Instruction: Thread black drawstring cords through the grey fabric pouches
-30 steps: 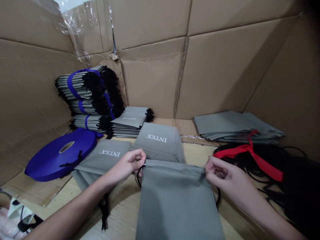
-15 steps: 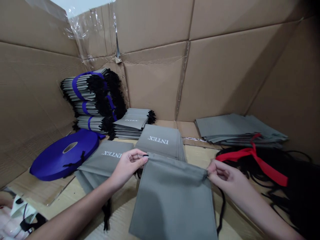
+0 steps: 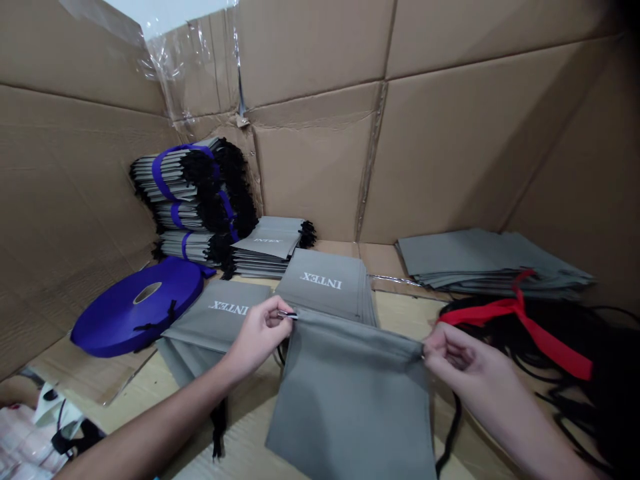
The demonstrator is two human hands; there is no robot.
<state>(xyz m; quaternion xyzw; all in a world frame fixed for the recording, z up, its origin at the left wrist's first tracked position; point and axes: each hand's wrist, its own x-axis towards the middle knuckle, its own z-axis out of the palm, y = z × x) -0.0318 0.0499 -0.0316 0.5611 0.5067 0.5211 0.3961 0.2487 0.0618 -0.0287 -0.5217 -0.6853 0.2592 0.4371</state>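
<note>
A plain grey drawstring bag [image 3: 353, 393] is stretched between my hands, its top hem level across. My left hand [image 3: 261, 328] is closed in a pinch at the hem's left end, on a thin shiny metal piece [image 3: 287, 315] that pokes out of the hem. My right hand [image 3: 460, 357] pinches the bag's top right corner, where the hem is bunched up. A black cord [image 3: 453, 433] hangs down below that corner. Near my left hand lies a grey bag printed INTEX [image 3: 220, 307], and behind the held bag is a stack of INTEX bags [image 3: 327, 280].
Purple-strapped bundles of bags [image 3: 173, 187] stand at the back left, behind a purple ribbon roll [image 3: 115, 313]. A smaller bag stack [image 3: 265, 247] sits beside them. Flat grey bags [image 3: 490, 257] and black cords tied with red ribbon [image 3: 550, 340] lie right. Cardboard walls [image 3: 310, 160] surround the surface.
The metal piece now shows more at the left end of the hem, by my left fingertips. My hands and the bag sit slightly further right as the view shifts.
</note>
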